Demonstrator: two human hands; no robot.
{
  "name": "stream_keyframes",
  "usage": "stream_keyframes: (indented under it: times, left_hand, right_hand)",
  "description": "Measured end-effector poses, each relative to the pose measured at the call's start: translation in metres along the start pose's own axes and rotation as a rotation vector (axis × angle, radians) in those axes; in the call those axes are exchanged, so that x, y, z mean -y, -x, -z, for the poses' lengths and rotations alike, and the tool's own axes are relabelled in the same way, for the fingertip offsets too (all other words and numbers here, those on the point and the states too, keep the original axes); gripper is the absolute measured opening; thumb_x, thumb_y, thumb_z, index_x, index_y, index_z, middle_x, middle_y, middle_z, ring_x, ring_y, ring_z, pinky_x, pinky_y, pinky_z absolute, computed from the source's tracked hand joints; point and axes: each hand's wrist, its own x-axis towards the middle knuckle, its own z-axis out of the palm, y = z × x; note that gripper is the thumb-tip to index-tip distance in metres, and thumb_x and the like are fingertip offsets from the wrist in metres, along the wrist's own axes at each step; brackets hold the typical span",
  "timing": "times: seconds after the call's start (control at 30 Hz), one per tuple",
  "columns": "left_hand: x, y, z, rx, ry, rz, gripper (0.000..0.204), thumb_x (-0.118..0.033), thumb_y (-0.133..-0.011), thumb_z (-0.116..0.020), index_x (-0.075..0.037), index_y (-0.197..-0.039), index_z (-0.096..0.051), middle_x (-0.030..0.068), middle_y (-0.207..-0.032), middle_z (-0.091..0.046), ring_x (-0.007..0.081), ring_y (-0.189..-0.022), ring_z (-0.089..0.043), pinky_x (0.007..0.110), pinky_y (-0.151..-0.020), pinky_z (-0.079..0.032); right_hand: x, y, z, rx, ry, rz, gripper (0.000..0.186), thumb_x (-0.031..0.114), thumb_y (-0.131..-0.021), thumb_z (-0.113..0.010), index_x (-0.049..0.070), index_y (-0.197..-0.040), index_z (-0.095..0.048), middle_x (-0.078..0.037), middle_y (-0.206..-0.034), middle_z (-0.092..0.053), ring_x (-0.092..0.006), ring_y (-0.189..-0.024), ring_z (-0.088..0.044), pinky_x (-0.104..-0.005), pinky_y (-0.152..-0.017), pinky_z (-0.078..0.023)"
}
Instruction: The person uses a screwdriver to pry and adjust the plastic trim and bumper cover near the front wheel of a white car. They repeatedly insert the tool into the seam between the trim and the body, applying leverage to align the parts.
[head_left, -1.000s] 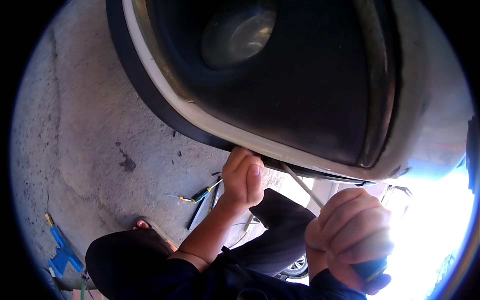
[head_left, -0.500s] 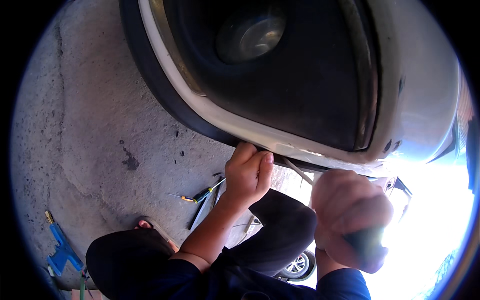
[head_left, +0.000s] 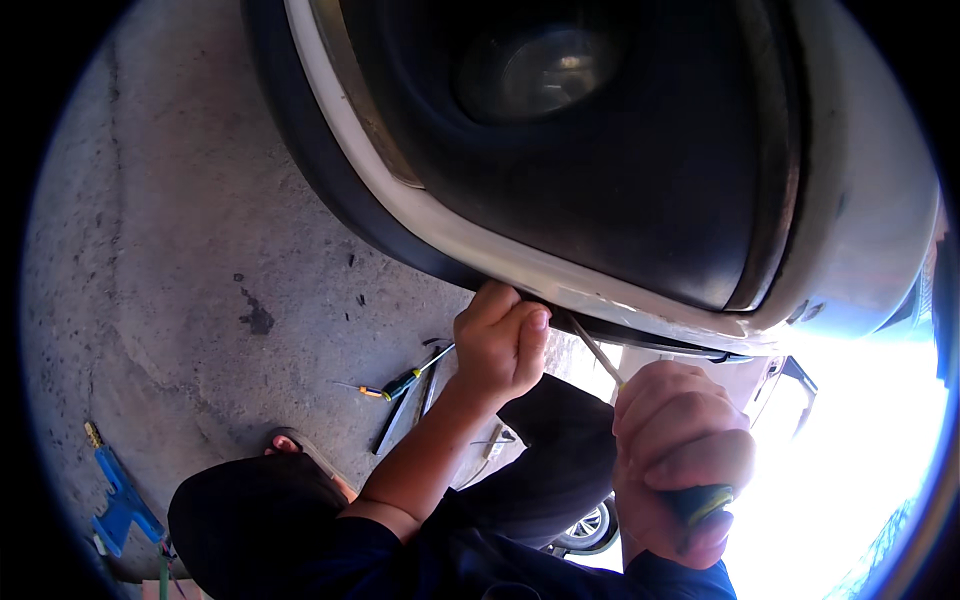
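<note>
Right grip [head_left: 685, 435]: closed around a screwdriver [head_left: 600, 356]. Left grip [head_left: 503, 342]: curled, apparently pinching the black edge strip [head_left: 330, 180]; screwdriver shaft just to its right.

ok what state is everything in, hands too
left hand, closed, at the black curved trim strip
right hand, closed
green-ended metal screwdriver, held in right hand
blue plastic air gun, lying unheld
loose green-handled screwdriver, lying on grey concrete
round clear lamp, apparently unlit

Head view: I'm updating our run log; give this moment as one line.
left hand: curled at bumper edge; right hand: holds screwdriver, shaft toward same edge; floor: blue gun-shaped tool, another screwdriver
</note>
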Motion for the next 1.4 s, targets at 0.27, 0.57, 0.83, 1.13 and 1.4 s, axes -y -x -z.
stream_keyframes:
  times: [0.27,0.57,0.83,1.13,1.4]
  left_hand:
    - [-0.001,-0.003,0.001,0.019,0.003,-0.039,0.044,-0.023,-0.105,-0.048,0.001,-0.076,-0.069,0.0096,-0.078,-0.058,0.0225,-0.07,-0.059,0.034,-0.064,-0.047]
    - [-0.001,-0.003,0.001,0.015,-0.035,-0.001,0.037,-0.021,-0.101,-0.052,-0.001,-0.073,-0.066,0.0116,-0.079,-0.059,0.0281,-0.072,-0.059,0.038,-0.065,-0.047]
    - [-0.001,-0.004,-0.001,-0.014,0.026,-0.019,0.035,-0.021,-0.099,-0.057,-0.005,-0.068,-0.061,0.0099,-0.074,-0.051,0.0305,-0.068,-0.057,0.042,-0.059,-0.046]
    - [-0.004,-0.002,0.004,0.061,-0.014,0.01,0.038,-0.02,-0.102,-0.05,0.0,-0.074,-0.066,0.0131,-0.081,-0.062,0.0299,-0.075,-0.061,0.039,-0.069,-0.049]
    - [-0.004,-0.003,0.005,0.055,-0.006,0.008,0.036,-0.019,-0.1,-0.051,0.001,-0.075,-0.067,0.0132,-0.081,-0.062,0.0302,-0.076,-0.061,0.038,-0.07,-0.049]
  right_hand:
    - [0.0,-0.007,-0.019,-0.144,0.096,-0.049,0.052,0.058,-0.098,-0.054,0.012,-0.075,-0.05,-0.002,-0.056,-0.046,-0.0184,-0.046,-0.046,-0.0315,-0.048,-0.038]
    - [-0.004,-0.014,-0.021,0.036,0.144,-0.131,0.048,0.054,-0.099,-0.053,0.009,-0.083,-0.051,-0.005,-0.063,-0.049,-0.0197,-0.052,-0.046,-0.0332,-0.052,-0.039]
    - [-0.002,-0.029,-0.013,0.087,-0.027,-0.177,0.064,0.061,-0.091,-0.063,0.003,-0.065,-0.058,-0.009,-0.056,-0.055,-0.0239,-0.047,-0.055,-0.0334,-0.047,-0.041]
    - [-0.002,-0.025,-0.019,-0.036,0.042,-0.092,0.042,0.04,-0.094,-0.055,0.013,-0.063,-0.046,-0.002,-0.054,-0.047,-0.0175,-0.044,-0.044,-0.0302,-0.044,-0.035]
    - [-0.001,-0.012,0.008,-0.05,-0.053,-0.056,0.053,0.056,-0.095,-0.055,0.008,-0.073,-0.055,-0.007,-0.056,-0.053,-0.0234,-0.045,-0.05,-0.035,-0.046,-0.042]
